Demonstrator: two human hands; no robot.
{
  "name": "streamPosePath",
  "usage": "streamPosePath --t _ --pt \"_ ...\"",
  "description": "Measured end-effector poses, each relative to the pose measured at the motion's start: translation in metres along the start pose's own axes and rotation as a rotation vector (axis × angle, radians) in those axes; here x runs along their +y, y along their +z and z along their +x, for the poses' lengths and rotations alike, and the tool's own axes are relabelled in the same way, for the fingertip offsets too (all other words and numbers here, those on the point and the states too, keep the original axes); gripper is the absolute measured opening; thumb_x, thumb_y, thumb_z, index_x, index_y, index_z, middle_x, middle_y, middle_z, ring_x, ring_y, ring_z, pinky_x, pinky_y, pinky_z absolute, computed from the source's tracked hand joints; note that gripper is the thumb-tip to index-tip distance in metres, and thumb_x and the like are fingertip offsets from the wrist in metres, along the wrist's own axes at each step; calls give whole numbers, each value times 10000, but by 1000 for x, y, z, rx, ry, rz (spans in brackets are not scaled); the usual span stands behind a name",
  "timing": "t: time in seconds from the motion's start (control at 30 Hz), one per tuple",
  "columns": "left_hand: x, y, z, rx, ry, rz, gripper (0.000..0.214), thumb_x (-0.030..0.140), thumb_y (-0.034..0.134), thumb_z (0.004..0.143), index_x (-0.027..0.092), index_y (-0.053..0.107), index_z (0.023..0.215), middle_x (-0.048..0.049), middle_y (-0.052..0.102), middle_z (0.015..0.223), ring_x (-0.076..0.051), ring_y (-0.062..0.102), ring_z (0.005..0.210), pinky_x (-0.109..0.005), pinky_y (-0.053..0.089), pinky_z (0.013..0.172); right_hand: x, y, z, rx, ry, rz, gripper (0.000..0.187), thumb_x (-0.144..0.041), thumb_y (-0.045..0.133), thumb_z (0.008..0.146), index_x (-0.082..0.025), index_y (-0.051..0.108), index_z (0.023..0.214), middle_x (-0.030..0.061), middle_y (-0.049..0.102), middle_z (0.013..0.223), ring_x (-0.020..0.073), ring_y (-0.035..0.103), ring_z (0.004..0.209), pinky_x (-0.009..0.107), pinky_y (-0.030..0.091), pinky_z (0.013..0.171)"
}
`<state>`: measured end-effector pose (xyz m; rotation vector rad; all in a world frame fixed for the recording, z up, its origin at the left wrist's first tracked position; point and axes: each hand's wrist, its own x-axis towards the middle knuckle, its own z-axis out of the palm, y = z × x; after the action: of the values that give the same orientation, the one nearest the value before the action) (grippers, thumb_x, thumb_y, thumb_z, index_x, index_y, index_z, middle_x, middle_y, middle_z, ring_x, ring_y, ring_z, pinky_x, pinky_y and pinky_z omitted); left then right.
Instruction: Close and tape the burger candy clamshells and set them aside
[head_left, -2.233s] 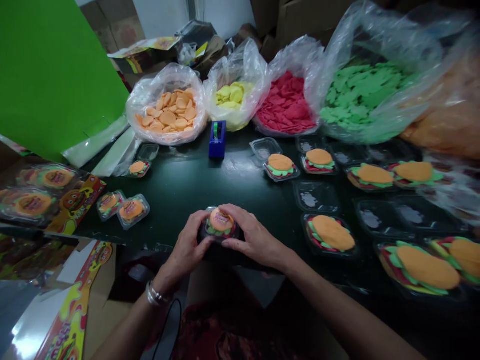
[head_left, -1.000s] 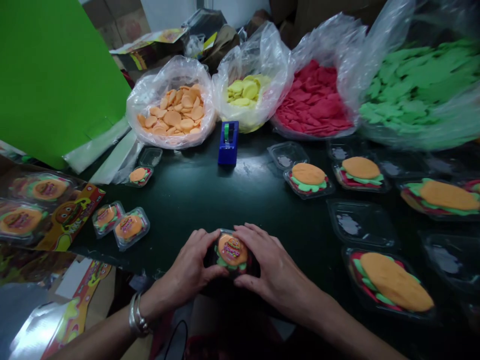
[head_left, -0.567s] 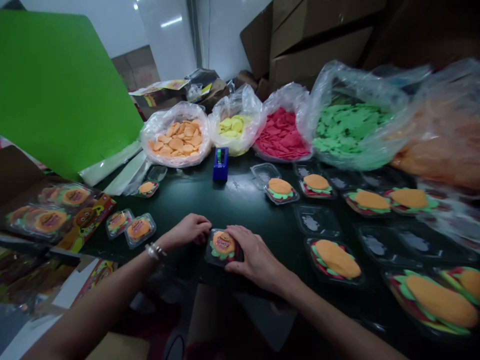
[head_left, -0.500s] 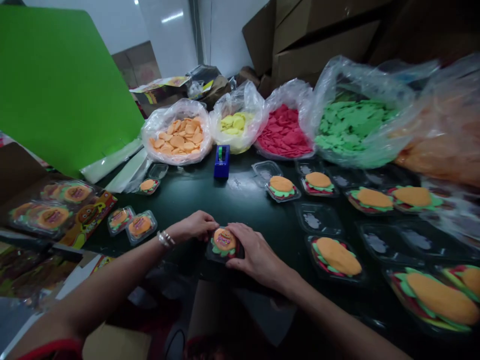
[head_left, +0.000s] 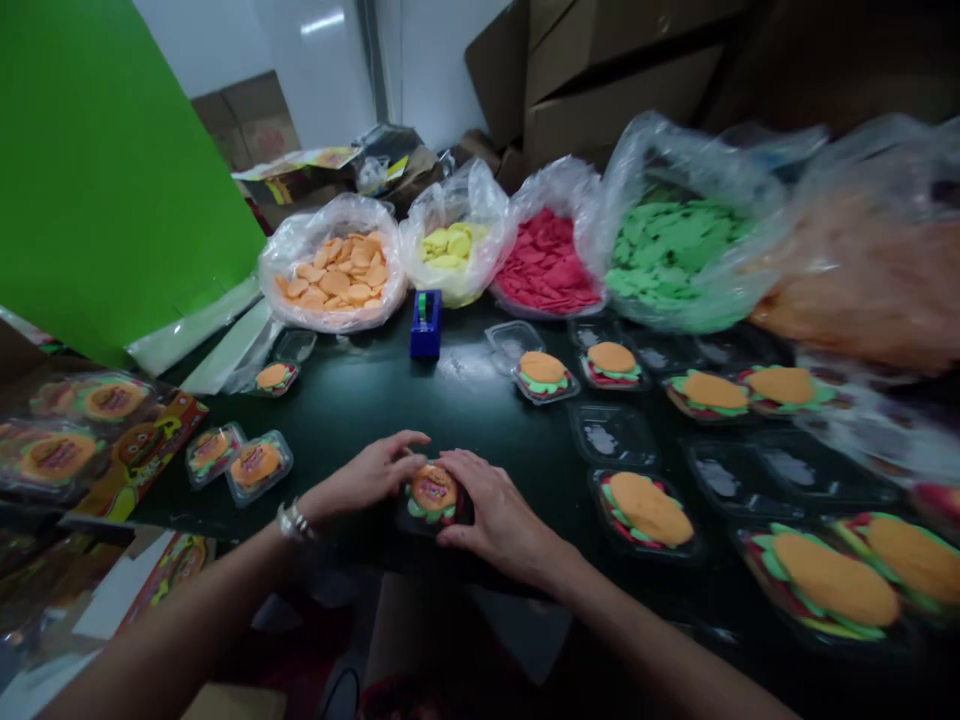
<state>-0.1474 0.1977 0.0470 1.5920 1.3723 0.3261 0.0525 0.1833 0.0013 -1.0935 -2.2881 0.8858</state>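
Observation:
A clear plastic clamshell box with a toy burger (head_left: 433,492) inside, a printed sticker on its bun, lies near the front edge of the dark table. My right hand (head_left: 495,510) is wrapped round its right side, thumb at the front and fingers along the back. At the box's back left corner is my left hand (head_left: 379,468), a bracelet on its wrist. Its fingers are apart, one stretched out above the corner and another touching the box. Beyond the box stands a blue tape dispenser (head_left: 425,325) holding green tape.
Open clamshells with toy burgers (head_left: 649,508) stand in rows on the right. Two stickered boxes (head_left: 255,463) lie on the left, beside a carton (head_left: 154,455) of packed burgers. Plastic bags of orange (head_left: 341,272), yellow (head_left: 448,245), red (head_left: 547,262) and green pieces (head_left: 675,250) line the back.
My left hand's fingers have loosened from their pinch at the box's corner and spread apart. My right hand still holds the box. The whole view has shifted slightly.

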Motion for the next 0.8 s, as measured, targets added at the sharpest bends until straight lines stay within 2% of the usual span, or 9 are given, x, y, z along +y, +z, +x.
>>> streamPosePath --t 0.07,0.13,0.27,0.37,0.47,0.53,0.63,0.73,0.8 --pt "0 6 -11 55 159 157 485 397 572 809 249 509 1266 -54 615 1103 -195 575 945 -338 452 849 -1 -1 1 7 -15 1 746 -291 833 573 -222 482 1228 99 552 1274 277 467 1219 452 375 982" --pt "-1 11 -18 91 204 272 530 387 640 766 272 521 1269 -64 589 1192 -237 539 1071 -394 397 957 -2 -1 1 18 -23 5 757 -300 832 571 -221 477 1235 90 557 1265 271 466 1215 445 375 979" --pt "-1 13 -19 80 128 294 580 399 698 707 223 533 1234 -88 600 1177 -256 566 1039 -399 434 921 0 0 1 13 13 8 743 -318 818 589 -205 475 1238 109 548 1267 280 477 1200 454 371 971" --pt "2 11 -16 25 125 426 607 348 736 657 217 528 1212 -88 599 1166 -272 573 1021 -406 446 894 2 -3 2 -20 9 13 691 -332 821 587 -223 513 1196 98 569 1237 290 475 1200 462 365 965" --pt "5 12 -15 19 106 560 549 326 707 686 216 519 1190 -90 596 1149 -277 588 987 -414 459 860 4 -7 3 -21 -11 20 666 -331 826 584 -233 532 1174 83 587 1212 291 441 1234 453 358 964" --pt "6 14 -18 39 100 606 563 322 696 702 231 496 1220 -102 557 1223 -291 568 1046 -431 456 879 3 -9 4 -21 -12 27 671 -332 824 587 -235 530 1182 79 589 1208 289 429 1246 446 358 960" --pt "5 17 -22 90 192 636 660 269 710 686 253 442 1289 -119 450 1366 -309 457 1201 -478 404 972 3 -7 5 -34 0 26 705 -332 835 560 -220 530 1186 88 586 1210 295 434 1238 448 370 948" --pt "0 20 -22 75 340 573 716 197 711 676 253 399 1318 -105 494 1302 -274 454 1176 -474 383 1005 5 -5 8 -49 -6 15 756 -347 847 524 -217 529 1197 93 582 1220 305 433 1242 459 371 958" --pt "-3 21 -22 74 381 530 707 171 696 691 251 389 1323 -98 505 1264 -258 470 1140 -461 392 998 8 -6 7 -55 2 14 850 -369 849 505 -206 492 1259 117 545 1286 316 414 1266 480 345 995"
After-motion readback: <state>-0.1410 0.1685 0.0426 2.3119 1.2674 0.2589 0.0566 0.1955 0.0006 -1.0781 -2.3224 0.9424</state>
